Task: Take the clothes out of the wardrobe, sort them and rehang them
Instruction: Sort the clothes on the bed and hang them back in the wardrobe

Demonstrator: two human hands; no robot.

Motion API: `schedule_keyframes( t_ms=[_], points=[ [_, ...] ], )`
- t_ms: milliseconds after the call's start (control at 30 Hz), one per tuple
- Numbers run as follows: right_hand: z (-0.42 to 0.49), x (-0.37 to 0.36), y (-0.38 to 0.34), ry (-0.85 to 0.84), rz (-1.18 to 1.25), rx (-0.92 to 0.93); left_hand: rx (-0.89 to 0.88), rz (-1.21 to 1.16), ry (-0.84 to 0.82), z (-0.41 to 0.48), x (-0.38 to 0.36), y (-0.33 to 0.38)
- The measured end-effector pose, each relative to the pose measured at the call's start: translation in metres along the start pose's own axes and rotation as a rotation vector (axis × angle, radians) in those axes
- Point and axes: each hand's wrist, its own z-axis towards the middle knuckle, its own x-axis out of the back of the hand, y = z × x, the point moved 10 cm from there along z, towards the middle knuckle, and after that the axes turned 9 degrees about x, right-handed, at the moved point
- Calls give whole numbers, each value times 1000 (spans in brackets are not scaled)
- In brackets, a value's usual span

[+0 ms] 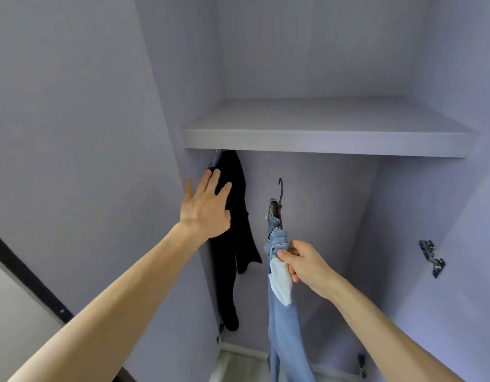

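A black garment (pixel 233 244) hangs at the left end of the wardrobe, under the shelf. My left hand (pixel 206 208) lies against it with straight, spread fingers. My right hand (pixel 304 264) pinches the waistband of light blue jeans (pixel 284 326), which hang from a dark hanger (pixel 278 205). The hanger's hook points up in the air, below the shelf and free of any rail. A white pocket lining shows just below my right hand. The rail itself is hidden behind the shelf edge.
A pale lilac shelf (pixel 321 142) spans the wardrobe above the hanging space. The open left door (pixel 73 133) stands beside my left arm. A metal hinge (pixel 431 257) sits on the right wall. Another hinge (pixel 362 365) is low at the right.
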Motion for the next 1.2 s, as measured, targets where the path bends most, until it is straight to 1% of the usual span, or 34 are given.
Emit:
schedule_keyframes(
  t_ms=[100, 233, 300, 500, 667, 867, 967, 1067, 1200],
  points=[
    [35, 2, 3, 14, 7, 3, 74, 149, 75, 26, 4, -38],
    [91, -2, 7, -4, -9, 6, 147, 215, 259, 62, 12, -75],
    [126, -5, 8, -14, -2, 34, 183, 266, 323, 81, 12, -88],
    [228, -8, -1, -6, -3, 133, 301, 482, 401, 119, -3, -113],
    [301, -30, 1, 80, -64, 194, 254, 619, 478, 124, -41, -115],
    [368, -39, -14, 162, -144, 249, 239, 761, 482, 135, -80, -108],
    [402, -39, -20, 158, -197, 248, 230, 793, 488, 141, -86, -107],
    [422, -49, -6, 124, -250, 212, 222, 792, 505, 144, -87, -110],
    [424, -67, 5, 119, -199, 157, 210, 808, 506, 144, -88, -108]
  ],
)
